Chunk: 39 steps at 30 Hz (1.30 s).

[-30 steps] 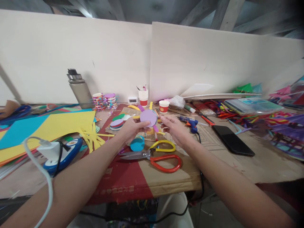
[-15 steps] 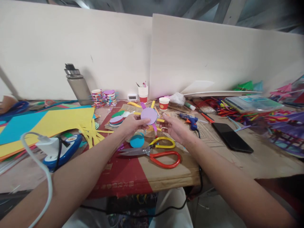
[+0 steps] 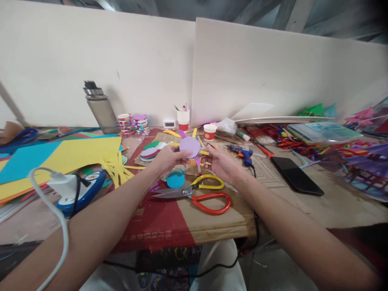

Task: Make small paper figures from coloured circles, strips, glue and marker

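Observation:
My left hand (image 3: 172, 157) is closed on a round paper craft, its thumb lying over a light purple paper disc (image 3: 189, 146). Purple and yellow paper strips stick out around the disc. At its right side, my right hand (image 3: 218, 162) has its fingers curled at the end of a yellow paper strip (image 3: 204, 152), seemingly pinching it. Below the hands, a blue paper disc (image 3: 175, 178) lies on the cardboard. Large scissors (image 3: 188, 191) with one yellow and one red handle lie nearest me, blades pointing left.
Left are paper sheets (image 3: 91, 155), a blue power strip (image 3: 85, 198) and a bottle (image 3: 101, 111). Behind stand paper cups (image 3: 183, 120), a small cup (image 3: 209, 132) and stacked paper discs (image 3: 149, 153). A blue glue gun (image 3: 246, 156) and phone (image 3: 296, 176) lie right.
My right hand's fingers have moved slightly left, onto the end of the yellow strip. My left hand keeps its hold on the paper craft.

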Each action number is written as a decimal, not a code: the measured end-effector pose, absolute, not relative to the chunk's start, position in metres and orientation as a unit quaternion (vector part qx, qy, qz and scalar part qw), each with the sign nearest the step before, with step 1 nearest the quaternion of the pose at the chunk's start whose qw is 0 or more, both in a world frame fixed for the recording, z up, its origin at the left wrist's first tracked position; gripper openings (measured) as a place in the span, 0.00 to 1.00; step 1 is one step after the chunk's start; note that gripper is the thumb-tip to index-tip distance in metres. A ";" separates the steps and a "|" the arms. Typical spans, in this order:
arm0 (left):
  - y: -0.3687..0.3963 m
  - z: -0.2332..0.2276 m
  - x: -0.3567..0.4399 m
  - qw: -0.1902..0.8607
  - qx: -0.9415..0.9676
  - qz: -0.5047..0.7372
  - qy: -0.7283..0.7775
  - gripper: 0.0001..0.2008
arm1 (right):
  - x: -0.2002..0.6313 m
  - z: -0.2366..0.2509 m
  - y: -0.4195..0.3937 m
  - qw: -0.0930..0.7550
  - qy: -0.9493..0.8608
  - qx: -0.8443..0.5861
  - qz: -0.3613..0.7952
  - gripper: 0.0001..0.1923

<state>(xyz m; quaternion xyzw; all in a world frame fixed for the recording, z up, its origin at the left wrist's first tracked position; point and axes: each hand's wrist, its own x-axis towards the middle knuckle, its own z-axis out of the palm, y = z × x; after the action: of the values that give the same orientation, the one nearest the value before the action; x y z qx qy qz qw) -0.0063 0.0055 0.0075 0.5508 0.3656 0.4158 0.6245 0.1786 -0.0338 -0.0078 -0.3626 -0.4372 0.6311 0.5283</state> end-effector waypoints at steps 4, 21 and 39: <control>0.006 0.007 -0.006 0.629 0.545 0.416 0.366 0.21 | 0.178 -0.005 -0.033 0.526 -0.422 -0.373 0.637 0.13; 0.011 0.004 -0.010 0.652 0.475 0.473 0.354 0.18 | 0.198 -0.010 -0.021 0.585 -0.488 -0.455 0.461 0.20; 0.004 0.009 -0.017 0.438 0.700 0.503 0.255 0.09 | 0.215 -0.001 -0.033 0.606 -0.625 -0.447 0.205 0.24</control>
<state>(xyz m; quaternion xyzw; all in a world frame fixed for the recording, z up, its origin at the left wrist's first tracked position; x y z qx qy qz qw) -0.0166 0.0044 0.0095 0.6997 0.2553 0.5033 0.4381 0.2152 -0.0327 -0.0012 -0.4474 -0.6247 0.2046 0.6064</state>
